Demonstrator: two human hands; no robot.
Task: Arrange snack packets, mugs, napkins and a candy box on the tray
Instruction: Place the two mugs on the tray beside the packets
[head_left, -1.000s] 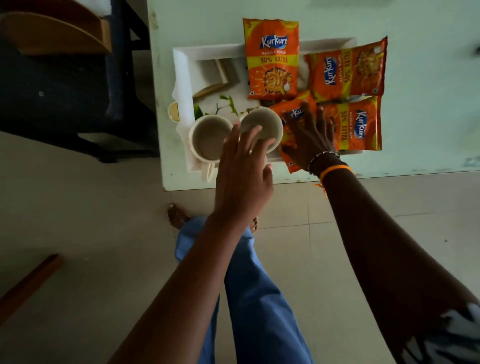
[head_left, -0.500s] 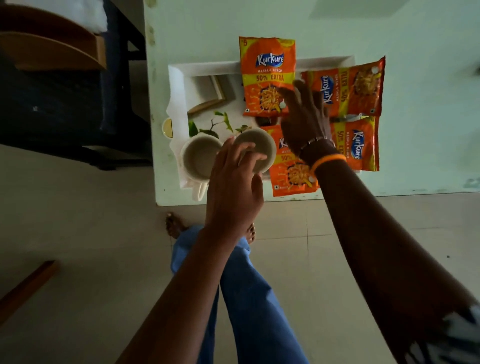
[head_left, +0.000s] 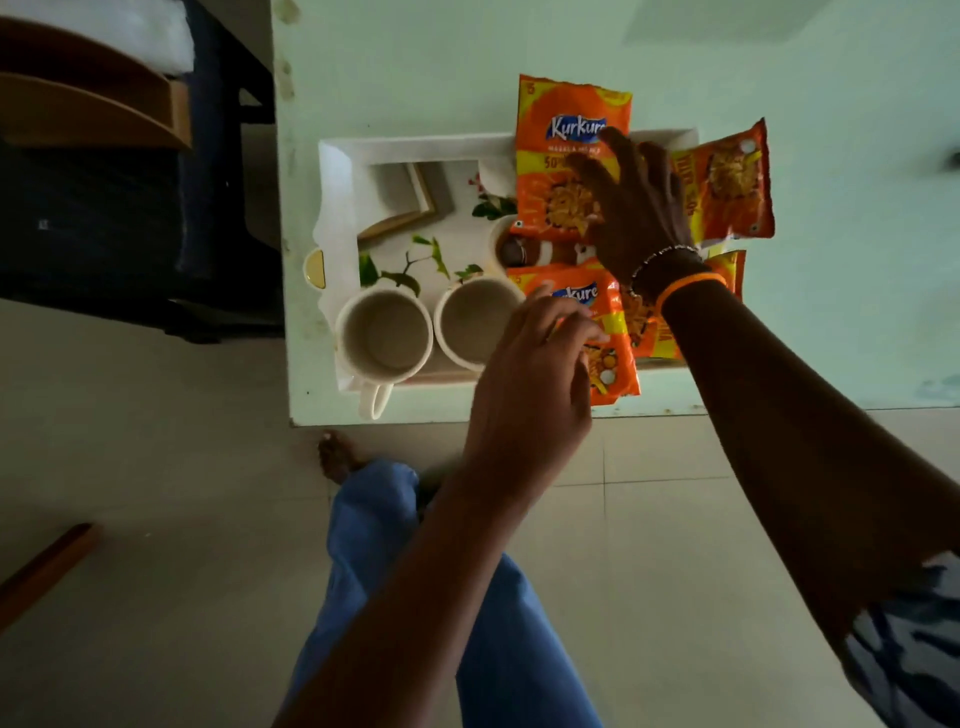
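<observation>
While the right hand (head_left: 636, 208) lies flat, fingers spread, on the upper snack packet (head_left: 563, 156), the left hand (head_left: 535, 374) hovers loosely curled, empty, beside the right mug (head_left: 475, 325) on the tray (head_left: 337, 208).

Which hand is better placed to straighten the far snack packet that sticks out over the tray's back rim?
The right hand, probably. Its fingers already lie spread on the far snack packet, while the left hand hovers nearer, over the near packet beside the mugs.

Dim indoor light, pale table (head_left: 519, 52) brightest, floor and forearms in shadow, wide-angle bending at edges
</observation>
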